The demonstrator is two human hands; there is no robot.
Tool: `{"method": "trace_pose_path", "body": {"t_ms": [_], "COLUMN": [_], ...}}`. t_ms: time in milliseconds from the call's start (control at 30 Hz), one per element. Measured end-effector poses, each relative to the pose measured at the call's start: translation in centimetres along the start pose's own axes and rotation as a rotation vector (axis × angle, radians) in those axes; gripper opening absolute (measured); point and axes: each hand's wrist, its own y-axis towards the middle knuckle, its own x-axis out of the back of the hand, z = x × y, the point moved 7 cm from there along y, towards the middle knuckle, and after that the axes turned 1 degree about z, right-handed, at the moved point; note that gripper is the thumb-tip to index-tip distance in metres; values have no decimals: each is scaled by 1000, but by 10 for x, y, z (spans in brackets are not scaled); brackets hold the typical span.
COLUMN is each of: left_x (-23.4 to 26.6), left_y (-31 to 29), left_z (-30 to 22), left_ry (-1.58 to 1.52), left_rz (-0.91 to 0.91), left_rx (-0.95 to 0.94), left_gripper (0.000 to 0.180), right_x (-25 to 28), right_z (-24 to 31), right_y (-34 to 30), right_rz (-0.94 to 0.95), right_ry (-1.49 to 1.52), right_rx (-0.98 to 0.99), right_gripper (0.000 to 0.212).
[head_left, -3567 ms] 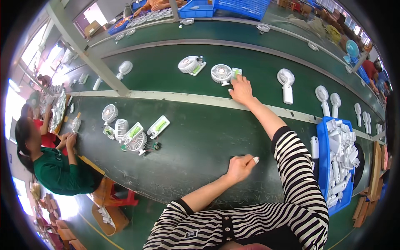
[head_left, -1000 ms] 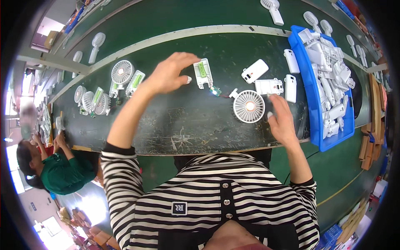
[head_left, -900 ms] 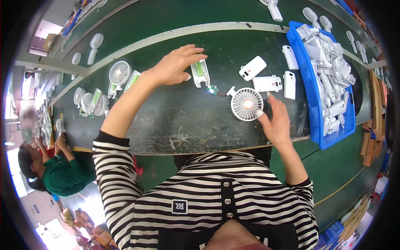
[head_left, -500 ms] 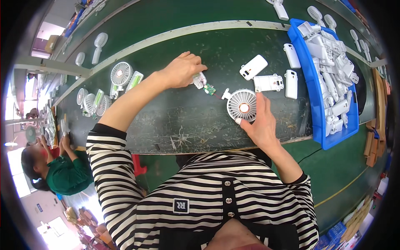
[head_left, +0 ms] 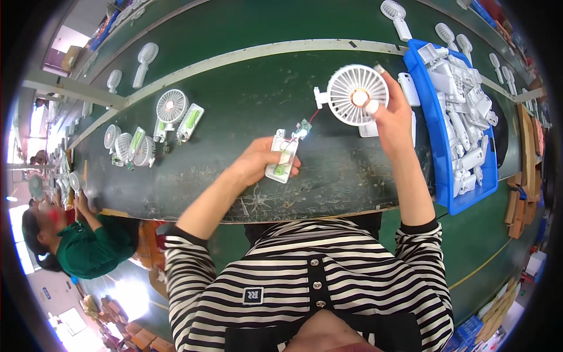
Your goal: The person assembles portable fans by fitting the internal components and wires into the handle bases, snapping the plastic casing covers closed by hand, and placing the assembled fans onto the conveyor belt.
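My left hand grips a white handle shell with a green-labelled battery inside, thumb across its open face. A small green circuit board sticks out from the shell's upper end. From it a thin red wire runs up to a white round fan head. My right hand is closed on that fan head's right side, fingers on the rim and thumb near the hub. The fan is raised above the bench, its grille facing up. White shell covers lie partly hidden behind the right hand.
A blue bin heaped with white shells stands at the right. Left on the dark bench sit fan assemblies with exposed batteries. Finished-looking handheld fans lie beyond the pale rail. A co-worker in green works at far left.
My left hand has come nearer and turned, now showing the shell's open side and battery. My right hand has lifted the fan head up and away from the bench.
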Motion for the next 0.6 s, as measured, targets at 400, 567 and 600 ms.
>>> {"method": "trace_pose_path", "body": {"t_ms": [400,567,600], "left_x": [-10,-21,-22], "left_y": [-6,-9,-10], "left_z": [25,13,11], "left_ry": [-196,-60,-56], "left_rz": [-255,-272,-266], "left_rx": [-105,-179,-209], "left_gripper": [25,21,22], "right_x": [-72,-87,-87], "right_z": [-53,-72,-76], "right_y": [12,8,6], "right_rz": [97,122,118], "right_ry": [181,-72,-103], "right_rx": [-379,-317,-305], "right_gripper": [27,21,21]}}
